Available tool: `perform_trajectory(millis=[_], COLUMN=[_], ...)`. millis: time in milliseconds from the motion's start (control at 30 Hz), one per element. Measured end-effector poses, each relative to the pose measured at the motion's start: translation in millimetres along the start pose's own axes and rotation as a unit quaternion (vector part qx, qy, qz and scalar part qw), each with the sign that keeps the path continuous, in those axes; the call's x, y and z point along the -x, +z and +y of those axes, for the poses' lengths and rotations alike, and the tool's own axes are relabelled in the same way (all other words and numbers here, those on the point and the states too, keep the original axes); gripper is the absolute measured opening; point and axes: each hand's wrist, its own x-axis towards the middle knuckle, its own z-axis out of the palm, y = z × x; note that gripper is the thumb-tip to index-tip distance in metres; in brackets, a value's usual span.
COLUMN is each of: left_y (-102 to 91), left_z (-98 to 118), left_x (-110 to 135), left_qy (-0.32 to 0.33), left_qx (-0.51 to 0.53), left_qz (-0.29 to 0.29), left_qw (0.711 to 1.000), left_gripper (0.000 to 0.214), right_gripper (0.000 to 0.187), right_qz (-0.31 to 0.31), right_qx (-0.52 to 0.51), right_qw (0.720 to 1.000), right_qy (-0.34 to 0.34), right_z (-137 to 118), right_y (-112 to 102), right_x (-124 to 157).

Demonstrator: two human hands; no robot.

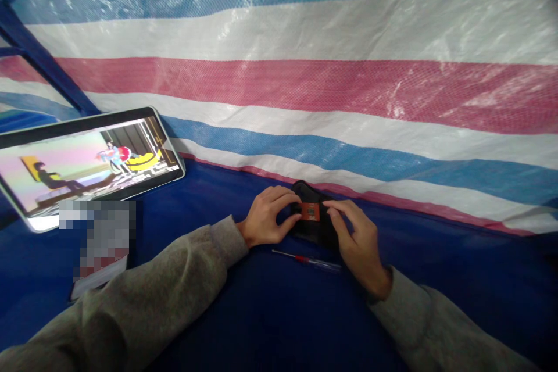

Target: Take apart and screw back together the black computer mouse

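A small orange board (pixel 311 212) with a dark chip-like patch lies on a black, pouch-like piece (pixel 310 237) near the foot of the striped sheet. From the left, my left hand (pixel 270 216) reaches in, its thumb and fingertips curled at the board's left edge. My right hand (pixel 356 238) is on the other side, thumb and index finger close together beside the board's upper right; whatever is between them is too small to tell. A thin screwdriver (pixel 305 260) with a red collar and clear handle lies just below the black piece, touched by neither hand.
At the left, a tablet (pixel 174 157) leans back with a bright cartoon-like picture. A partly blurred box-like item (pixel 102 270) lies in front of it. Blue material (pixel 244 314) covers the work surface, and a striped plastic sheet (pixel 305 84) rises behind.
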Motion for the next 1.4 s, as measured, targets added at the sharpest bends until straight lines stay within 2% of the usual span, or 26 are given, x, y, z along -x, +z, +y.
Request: perform_trajectory(millis=[67, 167, 233, 367, 533, 1000, 1100, 1200, 1400], left_y=[-2.1, -4.1, -4.1, -2.0, -0.2, 3.6, 4.1, 4.2, 3.4], left_z=[-0.2, -1.7, -2.5, -1.3, 1.3, -0.7, -1.0, -1.3, -1.4], left_x=[-1.1, -2.3, -2.5, -2.2, -2.3, 0.8, 0.6, 0.5, -0.4], left_qy=[-0.036, -0.063, -0.046, 0.029, 0.052, 0.067, 0.062, 0.047, 0.043], left_qx=[0.032, 0.061, 0.059, 0.022, -0.029, -0.068, -0.076, -0.080, -0.076], left_qz=[0.056, 0.075, 0.044, -0.044, -0.095, -0.105, -0.123, -0.146, -0.150], left_qw=[0.997, 0.993, 0.996, 0.998, 0.994, 0.990, 0.988, 0.985, 0.985], left_gripper=[0.020, 0.019, 0.019, 0.020, 0.023, 0.024, 0.023, 0.024, 0.024], right_gripper=[0.017, 0.017, 0.016, 0.016, 0.016, 0.013, 0.014, 0.015, 0.017], right_qz=[0.006, 0.017, 0.023, 0.027, 0.023, 0.033, 0.035, 0.029, 0.000], right_qx=[-0.003, -0.005, -0.004, -0.002, -0.001, 0.051, 0.059, 0.067, 0.087], right_qw=[1.000, 1.000, 1.000, 0.999, 1.000, 0.997, 0.996, 0.996, 0.996], right_qy=[-0.004, -0.010, -0.016, -0.022, -0.015, -0.053, -0.056, -0.052, -0.031], right_z=[-0.8, -1.0, -0.7, -0.4, -1.1, 4.1, 5.8, 7.4, 13.4], right_y=[-0.5, -0.9, -0.9, -0.8, -1.5, -2.6, -2.2, -1.6, 0.2], right_x=[0.1, 0.2, 0.3, 0.7, 1.0, -3.1, -4.3, -4.6, -3.1])
